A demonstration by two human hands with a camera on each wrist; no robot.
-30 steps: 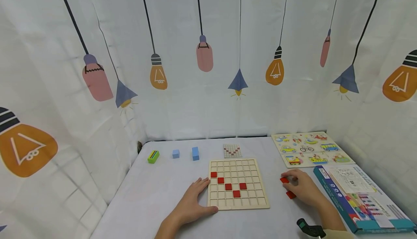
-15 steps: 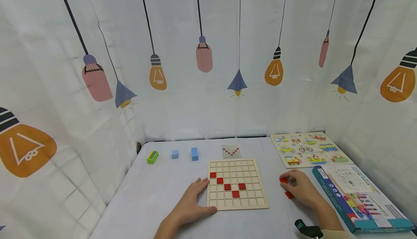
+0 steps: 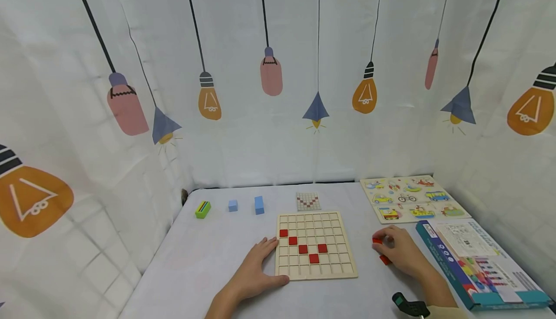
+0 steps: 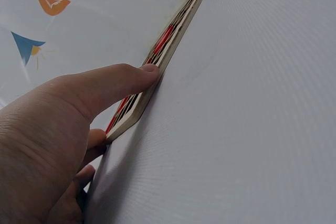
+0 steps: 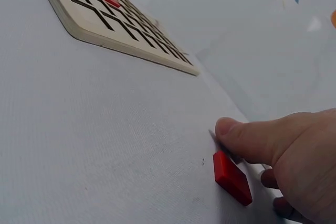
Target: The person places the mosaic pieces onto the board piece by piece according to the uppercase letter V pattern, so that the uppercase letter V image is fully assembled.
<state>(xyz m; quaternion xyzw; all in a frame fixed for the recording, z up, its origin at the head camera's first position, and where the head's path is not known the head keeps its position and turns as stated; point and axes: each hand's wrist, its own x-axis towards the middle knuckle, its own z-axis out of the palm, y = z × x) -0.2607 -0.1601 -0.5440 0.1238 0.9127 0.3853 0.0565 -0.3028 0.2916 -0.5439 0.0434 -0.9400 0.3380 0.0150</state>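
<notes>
Bright, even, diffuse light with faint soft shadows; wide-angle bowing at the head view's edges, slightly soft wrist close-ups.

Bare bench [image 3: 208, 256] runs along the left edge beside the grid board [image 3: 316, 244]. Toward the right edge, the puzzle board [image 3: 412, 198] and box [image 3: 473, 261] crowd the passage; small blocks [image 3: 245, 205] line the far edge.

No words I can read anywhere, fine print on the white sheet [image 3: 466, 240] atop my blue box [image 3: 478, 270] too small to make out, perhaps instructions, picture puzzle board [image 3: 412, 198] shows vehicles only
</notes>
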